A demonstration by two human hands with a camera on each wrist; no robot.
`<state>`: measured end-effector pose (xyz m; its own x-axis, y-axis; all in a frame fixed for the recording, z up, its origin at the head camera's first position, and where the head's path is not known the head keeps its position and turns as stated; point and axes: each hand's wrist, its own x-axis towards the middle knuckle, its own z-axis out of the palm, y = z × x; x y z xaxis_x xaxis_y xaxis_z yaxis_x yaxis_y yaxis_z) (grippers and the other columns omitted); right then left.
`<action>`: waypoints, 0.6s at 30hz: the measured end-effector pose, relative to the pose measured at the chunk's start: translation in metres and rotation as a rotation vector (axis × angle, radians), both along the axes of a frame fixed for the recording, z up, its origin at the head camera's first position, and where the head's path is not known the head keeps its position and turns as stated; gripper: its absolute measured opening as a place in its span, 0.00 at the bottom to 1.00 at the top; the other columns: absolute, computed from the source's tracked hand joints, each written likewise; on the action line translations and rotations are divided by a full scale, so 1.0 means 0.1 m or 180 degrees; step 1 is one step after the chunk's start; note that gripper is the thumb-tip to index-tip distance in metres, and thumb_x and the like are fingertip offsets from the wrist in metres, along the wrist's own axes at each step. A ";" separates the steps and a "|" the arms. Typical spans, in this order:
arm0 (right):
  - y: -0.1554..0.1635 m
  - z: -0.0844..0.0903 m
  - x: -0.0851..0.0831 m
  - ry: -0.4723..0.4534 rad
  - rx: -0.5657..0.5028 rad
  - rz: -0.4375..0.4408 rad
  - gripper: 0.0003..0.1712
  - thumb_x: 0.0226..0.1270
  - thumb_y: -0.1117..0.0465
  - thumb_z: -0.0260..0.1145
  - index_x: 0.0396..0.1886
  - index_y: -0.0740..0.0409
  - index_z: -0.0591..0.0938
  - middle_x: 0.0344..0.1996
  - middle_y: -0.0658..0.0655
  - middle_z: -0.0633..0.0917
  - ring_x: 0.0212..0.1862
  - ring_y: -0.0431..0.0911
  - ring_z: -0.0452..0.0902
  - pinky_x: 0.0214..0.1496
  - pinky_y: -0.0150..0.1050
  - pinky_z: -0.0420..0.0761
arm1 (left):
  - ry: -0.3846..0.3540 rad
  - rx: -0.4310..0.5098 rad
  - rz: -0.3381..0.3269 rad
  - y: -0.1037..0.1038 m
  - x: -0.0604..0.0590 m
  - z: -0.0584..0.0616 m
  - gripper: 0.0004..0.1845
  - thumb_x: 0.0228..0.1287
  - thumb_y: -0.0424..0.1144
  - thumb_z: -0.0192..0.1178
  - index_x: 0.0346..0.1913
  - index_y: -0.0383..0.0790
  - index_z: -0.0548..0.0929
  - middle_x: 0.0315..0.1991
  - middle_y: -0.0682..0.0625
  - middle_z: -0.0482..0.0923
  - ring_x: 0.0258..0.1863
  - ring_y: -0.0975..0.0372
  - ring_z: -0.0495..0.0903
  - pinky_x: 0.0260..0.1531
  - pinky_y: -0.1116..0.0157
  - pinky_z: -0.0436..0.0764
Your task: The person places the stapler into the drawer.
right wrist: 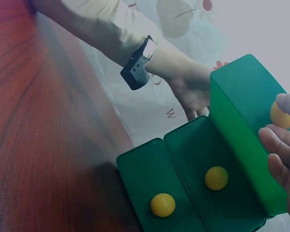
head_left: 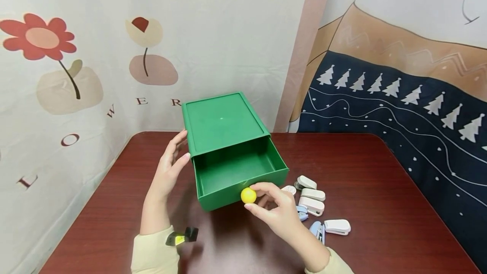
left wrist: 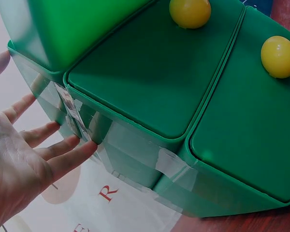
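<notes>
My cream sleeves sit at the bottom edge of the head view, and just above the left one a small black-and-yellow wrist device [head_left: 181, 237] is strapped on. My right hand [head_left: 274, 209] is low and centre-right in that frame, fingers curled round the yellow knob [head_left: 248, 195] on the front of the top green drawer [head_left: 236, 172], which stands pulled out of the green drawer unit [head_left: 222, 121] in the middle of the frame. My left hand [head_left: 170, 168] lies left of centre, fingers straight and spread wide, flat against the unit's left side wall; in the left wrist view my fingertips [left wrist: 84, 148] touch the taped green wall. Lower right of the unit, a cluster of small white and pale-blue staplers [head_left: 313, 206] lies on the dark red table [head_left: 380, 189], just beside my right hand.
</notes>
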<state>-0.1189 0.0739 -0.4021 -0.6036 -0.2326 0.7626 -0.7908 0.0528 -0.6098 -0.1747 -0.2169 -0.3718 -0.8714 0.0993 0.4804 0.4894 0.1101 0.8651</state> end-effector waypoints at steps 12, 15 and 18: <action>0.05 0.06 0.05 -0.0044 0.0070 0.0030 0.26 0.39 0.78 0.76 0.42 0.64 0.80 0.28 0.58 0.85 0.22 0.41 0.79 0.25 0.30 0.77 | 0.0023 0.0011 -0.0013 0.01 0.00 0.00 0.29 0.70 0.26 0.48 0.72 0.38 0.59 0.69 0.45 0.59 0.65 0.53 0.60 0.54 0.70 0.68; 0.08 0.21 0.10 0.0016 0.0099 0.0067 0.26 0.39 0.79 0.76 0.42 0.65 0.80 0.28 0.59 0.85 0.23 0.42 0.80 0.25 0.32 0.77 | 0.0020 0.0010 -0.0003 0.01 0.00 0.00 0.29 0.70 0.26 0.48 0.72 0.38 0.59 0.69 0.45 0.59 0.65 0.53 0.61 0.54 0.70 0.68; 0.13 0.31 0.13 0.0117 0.0129 0.0111 0.24 0.42 0.78 0.75 0.43 0.66 0.80 0.28 0.60 0.85 0.23 0.43 0.80 0.24 0.33 0.76 | 0.0014 0.0013 0.0005 0.01 0.00 0.00 0.29 0.70 0.26 0.48 0.72 0.38 0.59 0.69 0.44 0.59 0.64 0.53 0.61 0.54 0.70 0.68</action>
